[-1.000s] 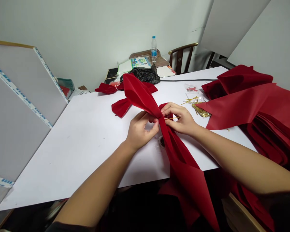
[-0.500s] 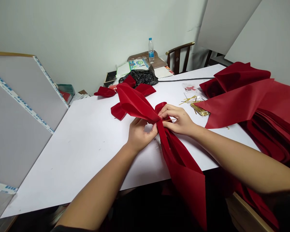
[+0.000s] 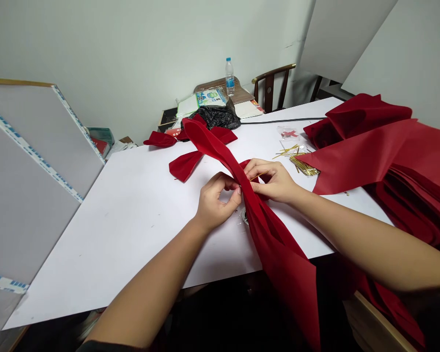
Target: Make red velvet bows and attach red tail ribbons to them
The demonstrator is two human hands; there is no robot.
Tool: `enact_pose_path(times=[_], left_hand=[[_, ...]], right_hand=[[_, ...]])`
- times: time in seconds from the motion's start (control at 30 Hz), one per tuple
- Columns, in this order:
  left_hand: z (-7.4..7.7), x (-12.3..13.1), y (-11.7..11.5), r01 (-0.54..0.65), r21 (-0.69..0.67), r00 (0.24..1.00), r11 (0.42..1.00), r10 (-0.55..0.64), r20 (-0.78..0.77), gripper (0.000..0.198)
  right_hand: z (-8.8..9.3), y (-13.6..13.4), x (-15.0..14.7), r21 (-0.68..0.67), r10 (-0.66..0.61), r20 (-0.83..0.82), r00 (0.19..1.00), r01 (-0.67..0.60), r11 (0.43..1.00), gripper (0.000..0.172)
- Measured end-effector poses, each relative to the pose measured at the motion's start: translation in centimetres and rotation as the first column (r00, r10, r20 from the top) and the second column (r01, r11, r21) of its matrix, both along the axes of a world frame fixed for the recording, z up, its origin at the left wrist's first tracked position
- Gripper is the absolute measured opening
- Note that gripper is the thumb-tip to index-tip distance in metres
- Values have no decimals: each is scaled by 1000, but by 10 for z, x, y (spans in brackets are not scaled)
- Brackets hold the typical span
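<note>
Red velvet ribbon, pinched mid-length

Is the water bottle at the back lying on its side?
No, the water bottle stands upright on the far brown table.

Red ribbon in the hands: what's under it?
White table, and a small round object peeking out at the red ribbon edge beside the left hand. Its rest is covered; cannot tell what it is.

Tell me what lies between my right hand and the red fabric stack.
Head view: loose gold twist ties on the white table, between right hand and stack.
</note>
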State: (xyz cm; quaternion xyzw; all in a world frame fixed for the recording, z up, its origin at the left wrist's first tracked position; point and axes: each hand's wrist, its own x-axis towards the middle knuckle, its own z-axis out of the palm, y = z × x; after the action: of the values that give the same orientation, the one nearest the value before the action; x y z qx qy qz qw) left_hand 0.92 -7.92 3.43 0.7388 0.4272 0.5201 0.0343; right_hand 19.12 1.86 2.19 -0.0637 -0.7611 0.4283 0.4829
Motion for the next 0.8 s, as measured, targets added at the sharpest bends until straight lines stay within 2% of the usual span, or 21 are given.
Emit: enact_pose_path(times=[0.27,0.4,0.47,0.53,0.6,0.73,0.8], left_hand=[[0,-1,0,4,-28,999,1000,-3,32,7],[-5,-2,3,37,-124,972,992,-8,233,13],[-9,-8,7,68,-214,939,974,10,342,25],[-13,-14,12,113,-284,928,952,1,374,35],[-14,-19,15,138,-289,940,947,-33,340,37],[-10,-15,8,170,-212,968,962,-123,220,28],[-5,-8,-1,222,-267,972,938,-191,137,24]], right_hand=[[2,-1,1,98,-14,25,1000,11,995,14],[6,-2,3,195,-30,59,998,18,981,15],[9,-2,4,274,-42,93,995,15,962,16],[12,-3,5,325,-11,135,991,-34,945,17],[14,-4,6,300,82,195,977,-139,944,17],[16,-7,8,140,272,347,897,-337,931,14],[15,-8,9,72,349,363,864,-399,914,12]])
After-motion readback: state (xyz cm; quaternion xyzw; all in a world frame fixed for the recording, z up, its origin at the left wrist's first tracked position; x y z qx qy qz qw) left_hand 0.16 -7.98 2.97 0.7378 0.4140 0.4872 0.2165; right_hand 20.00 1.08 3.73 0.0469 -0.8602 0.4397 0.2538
